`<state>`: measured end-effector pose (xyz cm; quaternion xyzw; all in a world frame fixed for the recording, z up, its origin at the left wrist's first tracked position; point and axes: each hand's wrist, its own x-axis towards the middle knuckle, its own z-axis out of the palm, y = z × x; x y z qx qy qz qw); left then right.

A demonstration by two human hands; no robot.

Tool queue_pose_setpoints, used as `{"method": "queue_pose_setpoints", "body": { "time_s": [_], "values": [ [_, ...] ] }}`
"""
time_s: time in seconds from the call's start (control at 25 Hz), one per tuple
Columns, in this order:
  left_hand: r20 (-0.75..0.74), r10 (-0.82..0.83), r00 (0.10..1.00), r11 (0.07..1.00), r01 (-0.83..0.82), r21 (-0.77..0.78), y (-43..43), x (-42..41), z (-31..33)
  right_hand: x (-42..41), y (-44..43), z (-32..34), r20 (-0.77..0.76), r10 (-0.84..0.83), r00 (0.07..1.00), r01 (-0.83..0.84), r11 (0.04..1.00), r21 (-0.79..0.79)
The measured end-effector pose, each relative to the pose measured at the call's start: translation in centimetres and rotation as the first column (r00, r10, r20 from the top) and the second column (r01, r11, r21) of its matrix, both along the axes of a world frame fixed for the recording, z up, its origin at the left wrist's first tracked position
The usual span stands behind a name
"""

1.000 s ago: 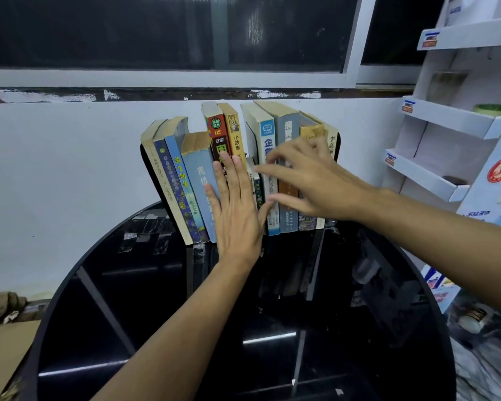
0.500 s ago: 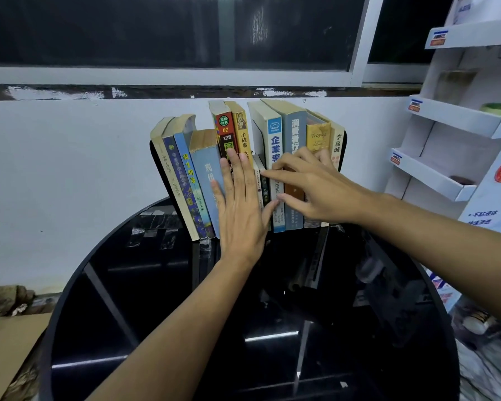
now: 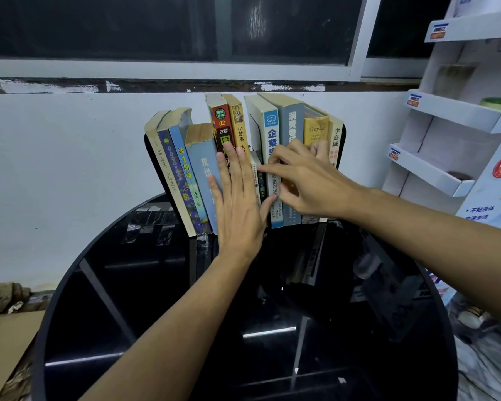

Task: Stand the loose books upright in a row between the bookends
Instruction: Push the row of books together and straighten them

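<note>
"02" on red book spine (image 3: 222, 123), "Troyka" on yellow book spine (image 3: 316, 129)

Our left hand (image 3: 237, 215) and right hand (image 3: 310, 183) are bare. Both forearms are likewise bare along their full visible length, from wrist to edge of view.

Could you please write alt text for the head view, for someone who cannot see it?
A person's left hand lies flat on the spines of a row of books standing between black bookends on a round black table, while the right hand touches spines further right.
</note>
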<state>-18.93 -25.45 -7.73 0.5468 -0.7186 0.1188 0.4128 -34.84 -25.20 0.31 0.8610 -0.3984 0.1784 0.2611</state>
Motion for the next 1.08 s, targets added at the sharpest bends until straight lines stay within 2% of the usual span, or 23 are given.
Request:
{"method": "queue_pose_setpoints", "body": {
  "time_s": [0.24,0.36,0.52,0.72,1.08],
  "values": [
    [-0.011,-0.005,1.0,1.0,0.005,0.006,0.3,0.0,0.1,-0.8,0.5,0.1,-0.073,0.032,0.997,-0.03,0.999,0.03],
    [-0.038,-0.025,0.999,1.0,0.025,-0.015,0.5,-0.2,0.1,-1.4,0.8,1.4,0.033,0.098,0.995,-0.099,0.995,0.014],
    [-0.079,-0.048,0.996,0.999,0.046,-0.024,0.8,-1.2,0.1,-1.6,-0.2,4.9,0.136,0.123,0.983,-0.106,0.986,-0.128],
    [-0.118,0.012,0.993,1.0,-0.013,-0.012,0.0,-2.3,-0.2,-2.0,-2.4,6.8,0.042,0.021,0.999,-0.022,1.0,0.006],
    [-0.126,0.041,0.991,0.998,-0.047,-0.044,-1.3,-2.3,-0.8,-1.8,-4.0,6.5,0.166,0.079,0.983,-0.08,0.997,-0.004]
  ]
}}
